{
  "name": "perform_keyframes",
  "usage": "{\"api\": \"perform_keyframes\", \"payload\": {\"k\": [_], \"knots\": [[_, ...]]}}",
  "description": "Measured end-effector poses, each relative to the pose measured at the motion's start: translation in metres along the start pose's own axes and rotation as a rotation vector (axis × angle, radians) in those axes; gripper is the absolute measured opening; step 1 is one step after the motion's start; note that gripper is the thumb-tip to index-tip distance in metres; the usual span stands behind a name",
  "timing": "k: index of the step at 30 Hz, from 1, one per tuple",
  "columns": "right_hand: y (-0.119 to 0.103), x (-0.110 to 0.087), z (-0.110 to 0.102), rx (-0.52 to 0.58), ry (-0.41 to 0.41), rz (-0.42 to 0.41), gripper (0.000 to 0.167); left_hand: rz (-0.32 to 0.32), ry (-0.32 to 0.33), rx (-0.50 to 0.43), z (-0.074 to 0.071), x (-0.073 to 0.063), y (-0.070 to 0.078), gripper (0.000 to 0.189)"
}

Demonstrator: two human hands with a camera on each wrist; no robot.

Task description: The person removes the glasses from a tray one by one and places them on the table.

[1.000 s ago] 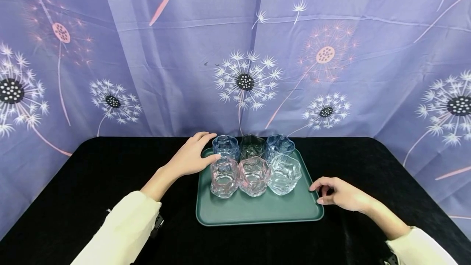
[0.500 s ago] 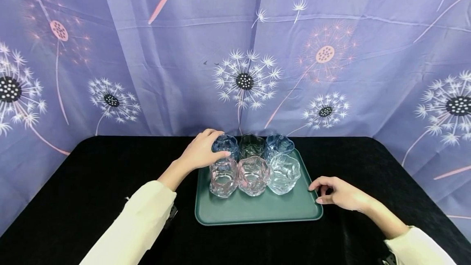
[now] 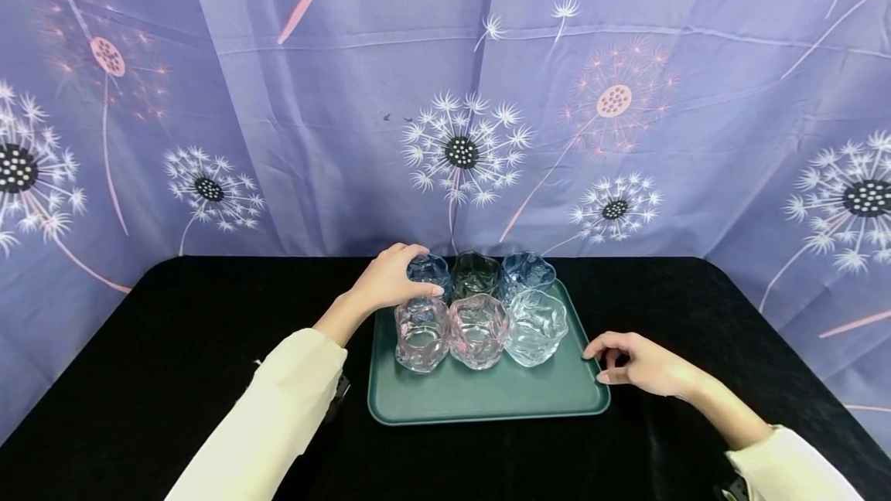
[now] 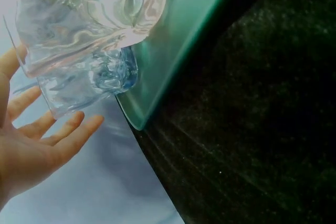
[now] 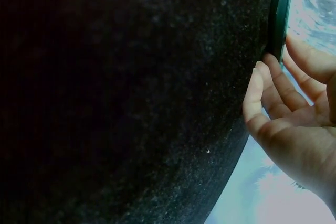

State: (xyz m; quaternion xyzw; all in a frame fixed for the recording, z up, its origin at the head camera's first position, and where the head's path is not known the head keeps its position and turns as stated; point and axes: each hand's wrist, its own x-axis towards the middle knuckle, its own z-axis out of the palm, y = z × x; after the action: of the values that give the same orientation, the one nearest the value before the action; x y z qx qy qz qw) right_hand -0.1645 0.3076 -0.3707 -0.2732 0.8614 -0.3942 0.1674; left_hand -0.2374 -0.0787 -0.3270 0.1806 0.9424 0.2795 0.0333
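On the green tray (image 3: 487, 400) stand two rows of wavy glass tumblers. The back-left blue tumbler (image 3: 433, 275) has my left hand (image 3: 390, 277) around its left side, thumb in front of the rim and fingers behind. In the left wrist view, the fingers (image 4: 73, 135) spread loosely beside that blue tumbler (image 4: 100, 80), the outer fingertips apart from its wall. A pink tumbler (image 3: 421, 339) stands directly in front of it. My right hand (image 3: 643, 366) pinches the tray's right rim; in the right wrist view, curled fingers (image 5: 281, 85) meet the tray edge (image 5: 281, 19).
A second pink tumbler (image 3: 479, 335) and a clear tumbler (image 3: 536, 331) fill out the front row. Behind them are a dark grey tumbler (image 3: 476, 275) and another blue tumbler (image 3: 527, 273). A purple dandelion-print curtain (image 3: 334, 138) hangs behind the black-covered table (image 3: 230, 308).
My left hand has moved right, from beside the back-left blue tumbler to around its rim. The right hand keeps its place at the tray rim, and the tumblers stand as before.
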Motion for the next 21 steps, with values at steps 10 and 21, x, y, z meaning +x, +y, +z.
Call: {"api": "perform_keyframes", "payload": {"k": [10, 21], "knots": [[-0.0017, 0.0003, 0.0008, 0.003, 0.019, -0.012, 0.024, -0.033, -0.006, -0.158, 0.0003, 0.0069, -0.0025, 0.075], [-0.0001, 0.0001, 0.0003, 0.020, 0.007, -0.003, 0.025, -0.088, 0.044, -0.163, 0.0036, 0.0085, -0.0006, 0.074]]}}
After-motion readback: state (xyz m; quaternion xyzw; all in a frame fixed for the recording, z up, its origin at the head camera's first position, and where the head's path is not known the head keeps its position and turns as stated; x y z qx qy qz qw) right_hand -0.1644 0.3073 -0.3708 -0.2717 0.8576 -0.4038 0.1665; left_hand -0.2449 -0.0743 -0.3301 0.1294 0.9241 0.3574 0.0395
